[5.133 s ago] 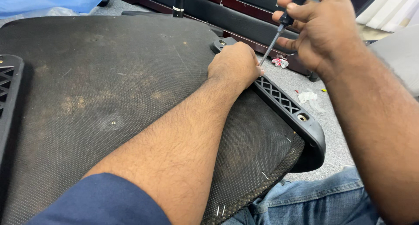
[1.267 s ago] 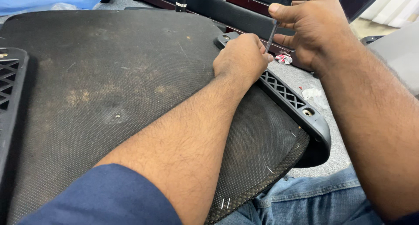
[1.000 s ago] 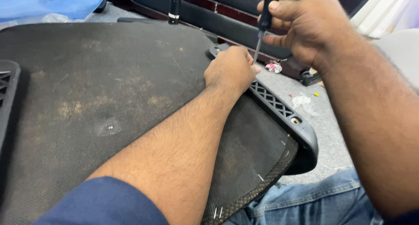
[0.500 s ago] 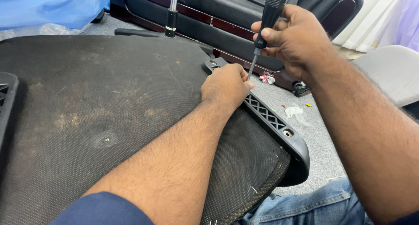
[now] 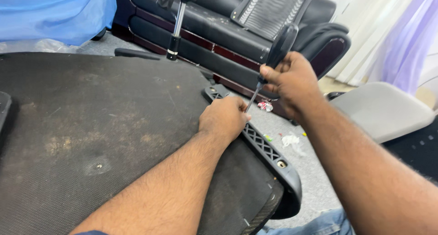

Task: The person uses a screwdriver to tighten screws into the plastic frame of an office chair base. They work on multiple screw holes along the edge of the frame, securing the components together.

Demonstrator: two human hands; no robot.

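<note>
Grey floor beneath dusty black seat pan [image 5: 91,125], left hand [image 5: 223,118] clenched on frame [image 5: 269,150], right hand [image 5: 292,82] grasping screwdriver [image 5: 273,57].

Black-handled screwdriver [image 5: 273,61] tilted, tip down on black lattice frame rail [image 5: 267,148] edging dusty mesh panel [image 5: 100,121].

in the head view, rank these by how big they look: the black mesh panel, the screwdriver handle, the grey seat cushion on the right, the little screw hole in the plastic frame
1. black mesh panel
2. grey seat cushion, though it sits farther back, so it is likely shrunk by distance
3. screwdriver handle
4. screw hole
</note>
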